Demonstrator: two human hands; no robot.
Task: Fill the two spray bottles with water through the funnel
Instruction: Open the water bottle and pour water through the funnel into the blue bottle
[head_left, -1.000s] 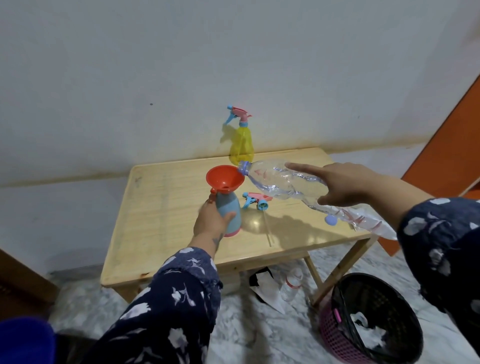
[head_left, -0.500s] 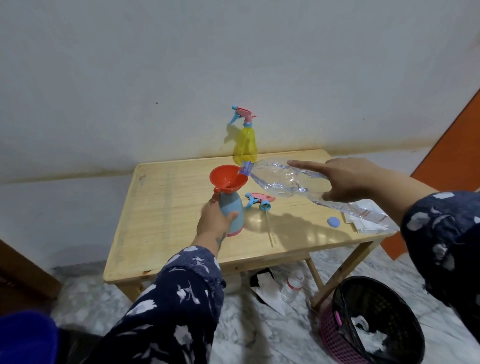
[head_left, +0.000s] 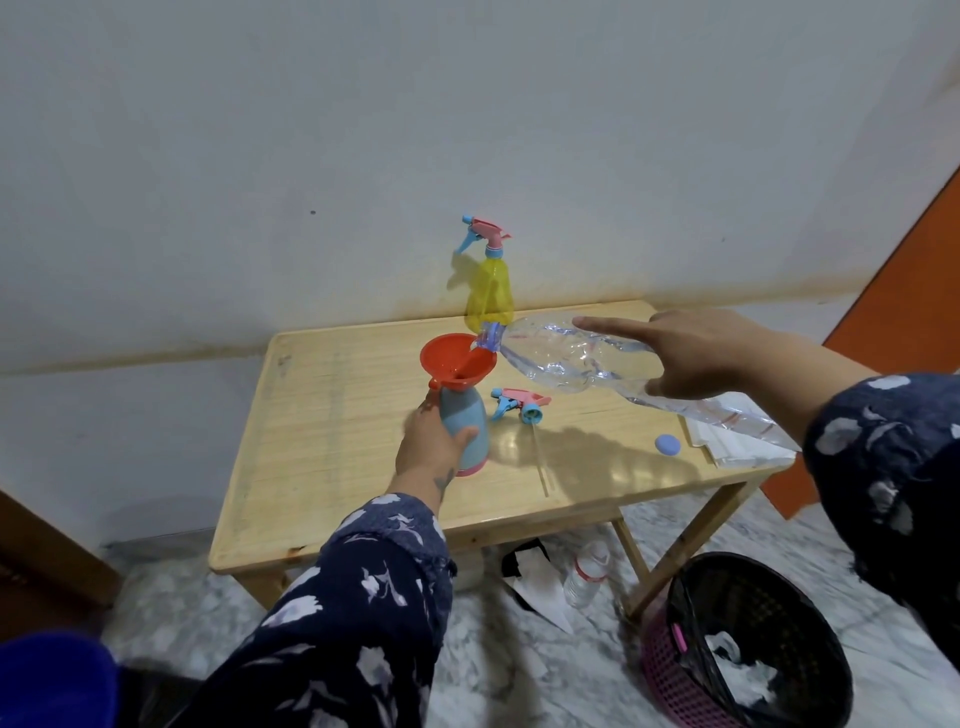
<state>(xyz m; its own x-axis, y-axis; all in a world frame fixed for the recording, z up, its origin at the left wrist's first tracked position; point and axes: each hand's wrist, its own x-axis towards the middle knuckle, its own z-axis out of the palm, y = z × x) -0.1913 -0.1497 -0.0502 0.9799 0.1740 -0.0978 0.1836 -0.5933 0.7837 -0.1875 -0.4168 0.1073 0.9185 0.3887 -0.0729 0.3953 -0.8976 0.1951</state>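
A blue spray bottle (head_left: 467, 421) with a pink base stands on the wooden table (head_left: 332, 415), an orange funnel (head_left: 454, 361) seated in its neck. My left hand (head_left: 428, 444) grips the bottle's body. My right hand (head_left: 691, 353) holds a large clear water bottle (head_left: 561, 353) tilted over, its mouth at the funnel's rim, and water runs into the funnel. The blue bottle's spray head (head_left: 519, 402) lies on the table beside it. A yellow spray bottle (head_left: 489, 291) with its head on stands at the table's back edge.
A blue cap (head_left: 667, 444) and a white folded cloth (head_left: 727, 441) lie near the table's right edge. On the floor are a black-lined pink bin (head_left: 748, 649), a small plastic bottle (head_left: 587, 571) and some paper. An orange panel (head_left: 904, 291) stands at right.
The water bottle's mouth has stayed at the funnel and my hands keep their hold. Only the view shifted slightly.
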